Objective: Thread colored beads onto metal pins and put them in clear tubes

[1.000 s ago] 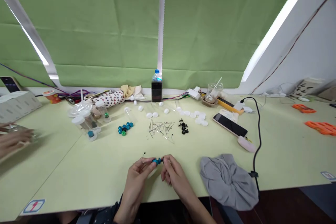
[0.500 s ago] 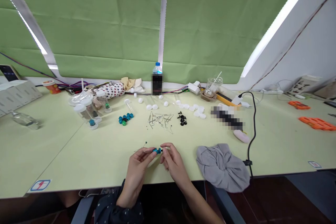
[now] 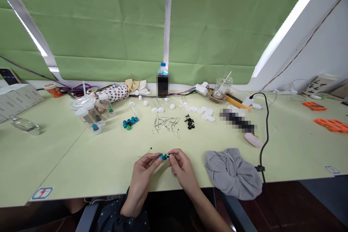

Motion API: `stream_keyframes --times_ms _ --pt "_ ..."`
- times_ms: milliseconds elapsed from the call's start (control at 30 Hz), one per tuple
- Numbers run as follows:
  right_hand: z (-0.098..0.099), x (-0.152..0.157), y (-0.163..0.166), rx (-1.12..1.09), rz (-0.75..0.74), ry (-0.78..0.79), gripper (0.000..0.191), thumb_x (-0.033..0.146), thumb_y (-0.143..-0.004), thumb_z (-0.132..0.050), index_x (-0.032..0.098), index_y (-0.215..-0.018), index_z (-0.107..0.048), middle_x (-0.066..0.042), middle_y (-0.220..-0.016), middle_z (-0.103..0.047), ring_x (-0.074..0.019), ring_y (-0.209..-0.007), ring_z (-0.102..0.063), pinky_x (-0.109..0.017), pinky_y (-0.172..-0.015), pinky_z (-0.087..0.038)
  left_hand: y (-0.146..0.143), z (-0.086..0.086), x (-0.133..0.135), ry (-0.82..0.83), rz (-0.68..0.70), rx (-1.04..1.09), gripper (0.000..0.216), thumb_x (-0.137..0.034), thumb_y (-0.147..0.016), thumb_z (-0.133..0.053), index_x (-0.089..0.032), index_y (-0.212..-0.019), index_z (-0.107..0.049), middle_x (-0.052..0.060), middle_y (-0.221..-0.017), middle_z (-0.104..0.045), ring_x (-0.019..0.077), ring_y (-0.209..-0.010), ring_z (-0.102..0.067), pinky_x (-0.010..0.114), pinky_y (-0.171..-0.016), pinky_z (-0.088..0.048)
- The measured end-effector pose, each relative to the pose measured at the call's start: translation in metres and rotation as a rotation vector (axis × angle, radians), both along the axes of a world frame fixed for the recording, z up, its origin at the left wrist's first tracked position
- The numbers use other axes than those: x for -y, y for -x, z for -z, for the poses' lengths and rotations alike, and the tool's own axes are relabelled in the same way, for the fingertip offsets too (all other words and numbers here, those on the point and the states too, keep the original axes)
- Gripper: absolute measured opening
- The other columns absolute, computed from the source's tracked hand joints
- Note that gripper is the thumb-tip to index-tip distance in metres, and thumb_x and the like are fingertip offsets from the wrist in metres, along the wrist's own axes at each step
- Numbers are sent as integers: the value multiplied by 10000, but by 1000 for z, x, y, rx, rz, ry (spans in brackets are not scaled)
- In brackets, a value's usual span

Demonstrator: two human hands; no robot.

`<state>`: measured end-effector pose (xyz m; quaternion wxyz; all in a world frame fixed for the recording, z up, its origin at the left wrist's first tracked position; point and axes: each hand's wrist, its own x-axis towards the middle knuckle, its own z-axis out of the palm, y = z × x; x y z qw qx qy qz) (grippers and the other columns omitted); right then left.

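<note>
Both hands meet above the near edge of the pale green table (image 3: pixel 81 159). My left hand (image 3: pixel 144 172) pinches a thin metal pin (image 3: pixel 149 157) whose black head sticks out to the left. My right hand (image 3: pixel 181 166) pinches the other end, fingers curled. A small blue bead (image 3: pixel 163 157) sits between the two sets of fingertips. Farther back lie a pile of metal pins (image 3: pixel 166 124), a cluster of blue and green beads (image 3: pixel 129 123) and several small black pieces (image 3: pixel 189 123).
A crumpled grey cloth (image 3: pixel 233 172) lies right of my hands beside a black cable (image 3: pixel 265 130). White caps (image 3: pixel 201 112), small clear vials (image 3: pixel 92 116), a water bottle (image 3: pixel 162 84), a phone (image 3: pixel 237 122) and orange parts (image 3: pixel 330 125) are spread about. A clear bottle (image 3: pixel 25 125) lies at left.
Another person's hand at the left edge has gone, leaving the clear bottle lying there. My hands keep their grip on the pin and bead; the view shifted slightly.
</note>
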<state>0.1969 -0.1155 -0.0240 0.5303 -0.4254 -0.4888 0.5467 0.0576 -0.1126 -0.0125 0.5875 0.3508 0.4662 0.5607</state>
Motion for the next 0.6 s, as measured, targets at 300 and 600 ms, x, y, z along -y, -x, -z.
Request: stream_keyframes --times_ms 300,600 --pt "0 1 0 92 51 22 370 521 -848 -473 167 -747 -511 32 -589 -477 -56 -398 -356 -204 -392 -270 5 1 -1 -11 93 1 180 -209 -634 -760 -141 -784 -687 58 -839 -718 186 -854 -652 292 -839 -493" --pt "-4 3 -3 38 19 -10 314 461 -856 -493 190 -1014 -517 18 -654 -501 -91 -494 -433 -219 -473 -369 7 4 0 -33 62 18 192 -226 -622 -764 -139 -778 -692 71 -850 -721 205 -851 -656 334 -856 -494"
